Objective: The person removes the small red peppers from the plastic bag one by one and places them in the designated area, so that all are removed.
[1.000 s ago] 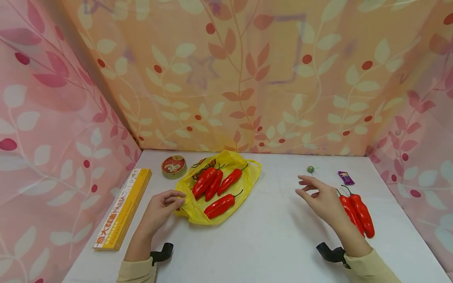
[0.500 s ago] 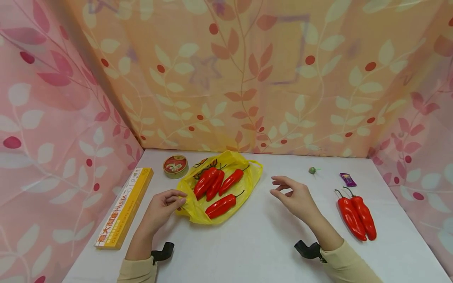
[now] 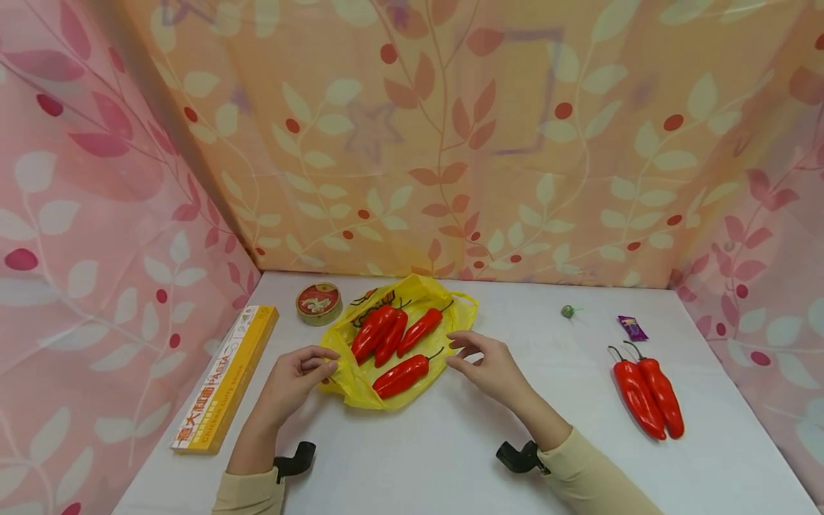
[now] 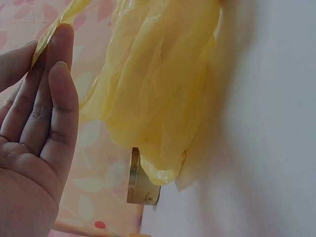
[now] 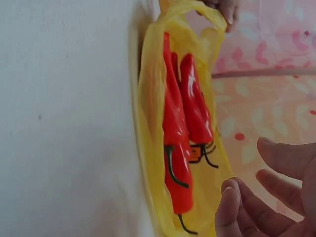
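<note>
1. The yellow plastic bag lies flat and open on the white table, left of centre, with four red chili peppers on or in it. The nearest pepper lies crosswise, its stem toward the bag's right edge.
2. The left hand pinches the bag's left rim between thumb and fingertips; the left wrist view shows the thin film caught at the fingertips. Judged from this, a firm pinch there should keep the mouth from collapsing.
3. The right hand hangs just beside the bag's right edge, fingers loosely spread and holding nothing. It would do best to take the rim, not the peppers, and to lift gently, since the film looks slippery and thin.
4. Two more red peppers lie together well apart to the right, with a purple candy wrapper and a small green sweet behind them.
5. A round tin sits just beside the bag's far left corner, and a yellow pasta box lies along the table's left side.
</note>
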Demonstrator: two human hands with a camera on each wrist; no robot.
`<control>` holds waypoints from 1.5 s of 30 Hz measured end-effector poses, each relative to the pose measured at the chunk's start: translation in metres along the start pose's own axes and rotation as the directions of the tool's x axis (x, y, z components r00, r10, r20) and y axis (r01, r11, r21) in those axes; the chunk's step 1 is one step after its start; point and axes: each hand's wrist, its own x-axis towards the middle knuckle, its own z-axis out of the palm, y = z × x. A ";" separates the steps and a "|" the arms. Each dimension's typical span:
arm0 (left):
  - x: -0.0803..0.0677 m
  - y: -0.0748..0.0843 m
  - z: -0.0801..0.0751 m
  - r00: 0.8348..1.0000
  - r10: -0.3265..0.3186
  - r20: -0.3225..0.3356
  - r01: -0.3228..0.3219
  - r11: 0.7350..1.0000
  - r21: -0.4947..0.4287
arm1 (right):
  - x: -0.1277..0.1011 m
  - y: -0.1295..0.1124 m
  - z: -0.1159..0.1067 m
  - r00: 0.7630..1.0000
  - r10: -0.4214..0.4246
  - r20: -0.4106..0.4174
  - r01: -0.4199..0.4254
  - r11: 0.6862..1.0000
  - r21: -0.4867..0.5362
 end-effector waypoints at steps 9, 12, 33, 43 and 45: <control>0.000 0.001 0.000 1.000 0.007 0.007 -0.007 1.000 0.001 | 0.016 0.002 0.031 0.994 0.029 0.105 -0.028 1.000 -0.012; 0.000 0.002 0.001 1.000 -0.002 0.008 0.002 1.000 -0.004 | 0.021 0.005 0.039 0.987 0.083 0.137 -0.080 0.996 -0.029; 0.002 0.000 0.001 1.000 0.010 0.017 -0.010 1.000 0.000 | 0.043 0.007 0.064 0.973 0.190 0.133 -0.191 0.982 -0.007; 0.001 0.002 0.001 1.000 -0.001 0.014 0.001 1.000 0.013 | 0.037 0.000 0.055 0.982 0.179 0.053 -0.187 0.938 0.293; 0.000 0.002 0.001 1.000 -0.004 0.013 0.004 1.000 0.015 | 0.037 -0.001 0.052 0.984 0.175 0.036 -0.178 0.930 0.320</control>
